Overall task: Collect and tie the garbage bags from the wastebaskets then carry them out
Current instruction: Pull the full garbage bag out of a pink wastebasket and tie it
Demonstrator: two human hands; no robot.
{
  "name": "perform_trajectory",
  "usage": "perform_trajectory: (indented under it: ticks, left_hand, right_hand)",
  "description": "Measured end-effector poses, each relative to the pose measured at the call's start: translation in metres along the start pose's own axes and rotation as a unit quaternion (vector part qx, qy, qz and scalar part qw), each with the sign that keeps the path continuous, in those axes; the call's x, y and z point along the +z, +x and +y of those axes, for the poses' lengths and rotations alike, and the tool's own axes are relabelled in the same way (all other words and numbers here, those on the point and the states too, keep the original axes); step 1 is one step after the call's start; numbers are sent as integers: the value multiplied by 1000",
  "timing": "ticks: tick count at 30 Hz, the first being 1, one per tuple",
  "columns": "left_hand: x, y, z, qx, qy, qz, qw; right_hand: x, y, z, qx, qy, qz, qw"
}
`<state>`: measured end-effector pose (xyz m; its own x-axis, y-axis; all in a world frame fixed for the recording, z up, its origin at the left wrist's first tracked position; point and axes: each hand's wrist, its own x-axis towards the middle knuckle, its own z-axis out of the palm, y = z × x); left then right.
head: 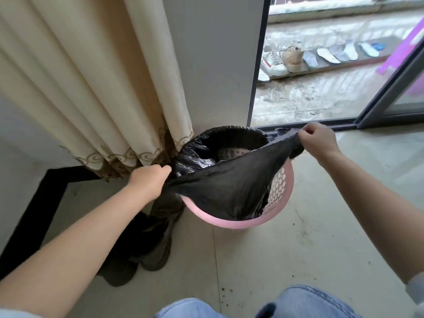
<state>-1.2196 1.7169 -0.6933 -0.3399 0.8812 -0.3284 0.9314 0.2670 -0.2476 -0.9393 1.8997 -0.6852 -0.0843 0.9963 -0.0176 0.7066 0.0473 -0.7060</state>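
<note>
Both hands, left hand (pixel 150 180) and right hand (pixel 320 140), pinch the black bag (pixel 220 180), which hides most of the pink basket (pixel 281 180); contents unclear

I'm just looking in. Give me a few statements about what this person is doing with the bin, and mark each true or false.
1. Both hands grip the black bag. True: the left hand and the right hand each pinch an edge of it.
2. The basket is blue. False: it is pink with holes in its side.
3. The bag is already tied shut. False: its mouth is open and still partly over the rim.
4. A curtain hangs beside the basket. True.
5. Shoes sit outside the open door. True.
6. The bag has been lifted clear of the basket. False: it is still inside.
</note>
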Motion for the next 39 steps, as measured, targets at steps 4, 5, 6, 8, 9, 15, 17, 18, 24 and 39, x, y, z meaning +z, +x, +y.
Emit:
perform_trajectory:
  ticks: [4, 5, 6, 8, 9, 15, 17, 18, 24, 39]
  left_hand:
    - [-1, 9, -9, -138, -269, 111, 947]
    - [-3, 12, -7, -129, -332, 136, 925]
    - [-7, 13, -3, -105, -370, 154, 910]
    - [-20, 14, 11, -47, -416, 177, 891]
    - [-27, 15, 19, -25, -444, 180, 877]
    - [-35, 30, 48, -201, -618, 134, 748]
    - [-25, 36, 46, -268, -655, 66, 704]
    - [-20, 40, 44, -270, -659, 36, 701]
    - [-34, 46, 25, -220, -588, 124, 769]
    - [-128, 31, 26, 162, -781, 121, 590]
  right_hand:
    - [-11, 18, -3, 104, 337, 54, 934]
    - [-13, 20, -5, 145, 396, 34, 906]
    - [-14, 22, -7, 180, 405, -7, 896]
    - [-11, 25, -10, 222, 274, -118, 928]
    - [-8, 24, -14, 210, 169, -165, 949]
    - [10, 14, -32, 62, -321, -265, 907]
    - [15, 14, -28, 41, -359, -237, 902]
    - [15, 14, -26, 36, -361, -209, 908]
    - [12, 17, -27, -136, -374, -206, 894]
    - [-67, 41, -130, -74, -207, -220, 951]
